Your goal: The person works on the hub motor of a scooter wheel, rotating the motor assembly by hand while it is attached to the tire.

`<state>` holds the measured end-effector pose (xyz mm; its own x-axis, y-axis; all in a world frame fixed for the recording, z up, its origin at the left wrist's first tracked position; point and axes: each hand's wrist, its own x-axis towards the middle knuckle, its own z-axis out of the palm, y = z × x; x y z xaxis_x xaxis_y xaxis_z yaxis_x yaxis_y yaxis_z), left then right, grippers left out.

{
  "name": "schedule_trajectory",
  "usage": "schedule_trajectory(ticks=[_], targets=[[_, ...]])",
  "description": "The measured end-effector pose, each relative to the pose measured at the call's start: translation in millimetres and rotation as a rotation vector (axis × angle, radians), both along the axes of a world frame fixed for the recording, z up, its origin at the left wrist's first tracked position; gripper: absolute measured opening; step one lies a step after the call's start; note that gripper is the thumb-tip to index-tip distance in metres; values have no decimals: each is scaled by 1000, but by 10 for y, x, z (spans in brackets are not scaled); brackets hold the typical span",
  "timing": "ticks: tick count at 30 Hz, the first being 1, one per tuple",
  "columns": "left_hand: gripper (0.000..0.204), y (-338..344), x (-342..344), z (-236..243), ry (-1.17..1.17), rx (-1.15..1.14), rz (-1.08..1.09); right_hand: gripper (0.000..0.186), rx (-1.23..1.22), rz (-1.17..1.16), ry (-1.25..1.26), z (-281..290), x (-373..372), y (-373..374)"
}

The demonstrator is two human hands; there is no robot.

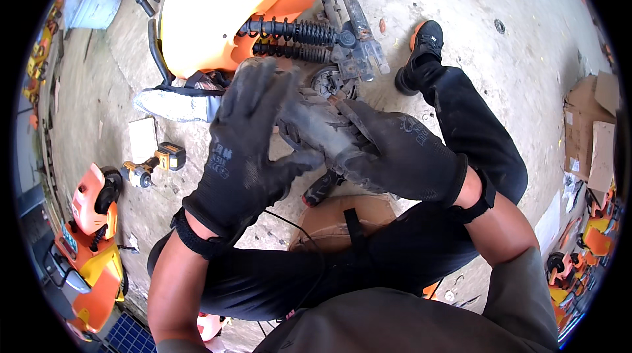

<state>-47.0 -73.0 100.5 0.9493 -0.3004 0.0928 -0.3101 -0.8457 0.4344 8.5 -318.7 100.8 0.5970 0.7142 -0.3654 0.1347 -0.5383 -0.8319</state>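
My left hand (247, 149), in a black work glove, has its fingers stretched out and thumb apart beside a dusty grey part (315, 130). The left fingertips are slightly smeared by motion. My right hand (401, 152), gloved the same way, is closed round the right side of that part, whose exact kind I cannot make out. Just beyond my hands lies an orange scooter (210, 11) on its side. Two black coil-spring shock absorbers (296, 32) and a dirty metal frame bracket (352, 24) show on it. A round dark hub-like piece (334, 82) sits behind the grey part.
A yellow and black cordless power tool (153, 163) lies on the concrete floor at left. Cardboard boxes (586, 132) stand at right. More orange scooters (95, 241) line both sides. My shoe (424, 47) rests at far right; brown cardboard (339, 225) lies between my legs.
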Motion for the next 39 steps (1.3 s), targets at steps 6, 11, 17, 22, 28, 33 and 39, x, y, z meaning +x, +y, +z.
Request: schedule_trajectory(ticks=[6, 11, 17, 22, 28, 33, 39], targets=[[84, -101, 20, 48, 82, 6, -109, 77, 13, -10, -133, -126, -83, -38], [77, -64, 56, 37, 88, -37, -101, 70, -76, -43, -371, -101, -253, -18], [71, -76, 61, 76, 136, 10, -56, 59, -300, 8, -684, 74, -398, 9], [66, -122, 98, 224, 183, 18, -28, 50, -341, 51, -665, 146, -434, -45], [59, -92, 158, 279, 180, -43, -66, 41, -349, 113, -705, -14, -449, -128], [58, -80, 153, 258, 181, -24, -57, 41, -294, 92, -753, -49, -476, -82], [63, -3, 124, 173, 132, 41, -65, 41, -314, 96, -814, -32, -503, -45]])
